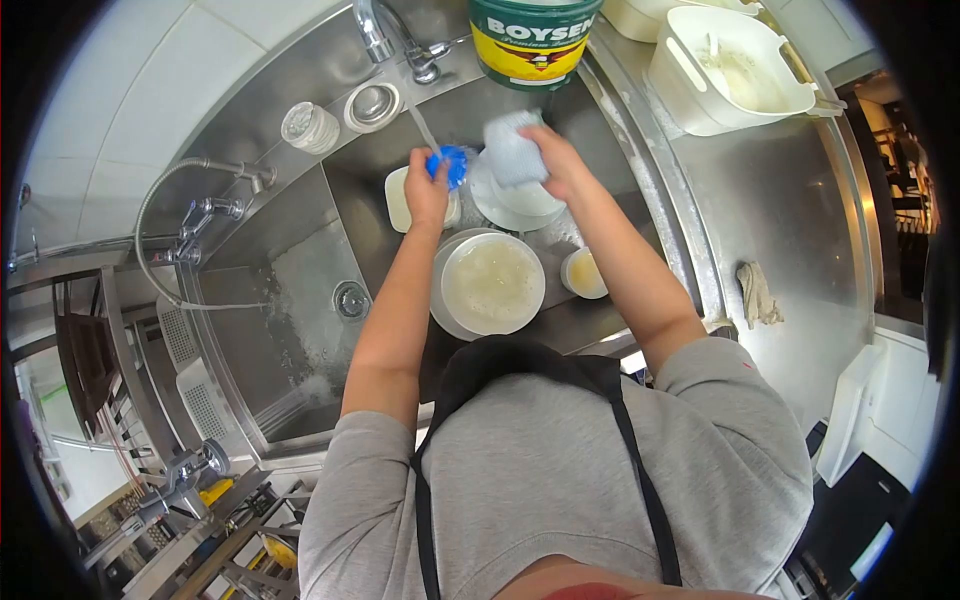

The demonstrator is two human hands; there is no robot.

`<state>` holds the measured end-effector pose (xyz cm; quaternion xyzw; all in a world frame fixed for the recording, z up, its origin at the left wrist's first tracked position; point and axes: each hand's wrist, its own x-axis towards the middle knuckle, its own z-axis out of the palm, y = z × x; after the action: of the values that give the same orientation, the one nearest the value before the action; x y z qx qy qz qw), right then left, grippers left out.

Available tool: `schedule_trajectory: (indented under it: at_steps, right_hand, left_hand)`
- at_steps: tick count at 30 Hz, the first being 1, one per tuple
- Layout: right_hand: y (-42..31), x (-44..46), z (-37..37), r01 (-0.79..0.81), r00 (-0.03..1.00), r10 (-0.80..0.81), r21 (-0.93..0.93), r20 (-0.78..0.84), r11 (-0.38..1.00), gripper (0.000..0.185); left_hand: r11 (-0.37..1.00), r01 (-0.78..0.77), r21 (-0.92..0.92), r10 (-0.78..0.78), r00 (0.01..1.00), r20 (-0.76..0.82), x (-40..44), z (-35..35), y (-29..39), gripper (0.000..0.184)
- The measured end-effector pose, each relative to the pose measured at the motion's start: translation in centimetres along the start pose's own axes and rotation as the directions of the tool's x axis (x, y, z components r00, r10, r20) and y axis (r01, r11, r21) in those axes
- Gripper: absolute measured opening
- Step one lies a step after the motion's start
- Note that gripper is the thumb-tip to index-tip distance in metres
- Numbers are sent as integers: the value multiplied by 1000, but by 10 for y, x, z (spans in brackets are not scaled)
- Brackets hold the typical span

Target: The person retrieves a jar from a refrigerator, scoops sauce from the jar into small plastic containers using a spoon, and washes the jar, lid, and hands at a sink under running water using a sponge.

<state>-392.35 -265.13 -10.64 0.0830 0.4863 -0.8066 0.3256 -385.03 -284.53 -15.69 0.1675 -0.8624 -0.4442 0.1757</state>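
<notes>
My left hand [428, 192] is closed on a small bright blue object [449, 168] with a ruffled edge, its exact kind unclear. The stream from the faucet [374, 38] runs down to it. My right hand [560, 165] grips a pale blue-grey cloth [514, 150], blurred by motion. Below the cloth lie white plates [500, 208] in the right sink basin. A white rectangular container [398, 202] is partly hidden behind my left hand. Nearer my body stands a round white bowl [493, 285] of cloudy liquid, beside a small cup [584, 274] with yellowish contents.
A green paint bucket [535, 45] stands at the back. White tubs [690, 80] and a crumpled rag [758, 293] rest on the right counter. The left basin [235, 310] has suds, a drain [350, 300] and a spray hose [140, 235]. Stacked small dishes [310, 128] sit on the back ledge.
</notes>
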Motion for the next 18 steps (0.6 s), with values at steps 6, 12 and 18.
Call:
schedule_trajectory:
  at_steps: [6,12,18]
  right_hand:
    - [14,-89,-55,-143,981,138,-28,-134,989,44]
    - [26,-131,-82,-147,983,146,1,-111,989,49]
    - [50,-134,-86,-196,977,195,0,-81,981,50]
  left_hand:
    - [663,620,-419,-603,774,191,8,4,-8,17]
    - [264,580,-771,-476,773,419,3,13,10,13]
    - [977,-118,177,141,983,-118,14,-17,17,13]
